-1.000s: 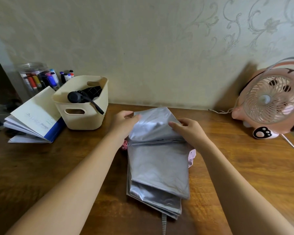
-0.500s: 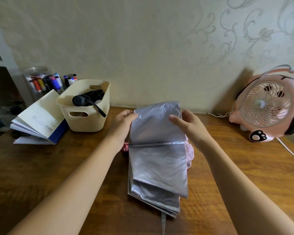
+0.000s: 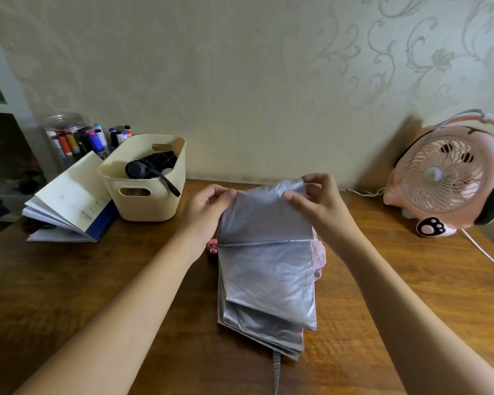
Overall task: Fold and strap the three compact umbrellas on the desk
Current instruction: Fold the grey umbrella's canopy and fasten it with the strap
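Observation:
A compact umbrella [image 3: 265, 277] with a silver lining and pink outer side lies flat on the wooden desk [image 3: 69, 295], its panels stacked in pleats. A grey strap [image 3: 276, 372] hangs from its near end. My left hand [image 3: 208, 208] pinches the far left corner of the top panel. My right hand [image 3: 317, 201] pinches the far right corner, lifting that end off the desk. A black folded umbrella [image 3: 151, 168] with its handle up sits in the cream basket [image 3: 143, 201] at the back left.
An open booklet [image 3: 69, 203] leans against the basket, with a clear jar of markers [image 3: 69, 138] behind it. A pink desk fan [image 3: 451, 178] stands at the back right, its white cord [image 3: 485, 255] trailing over the desk. The wall is close behind.
Both hands have slid to the far corners of the top silver panel and raised that end higher. The view has shifted slightly downward and left.

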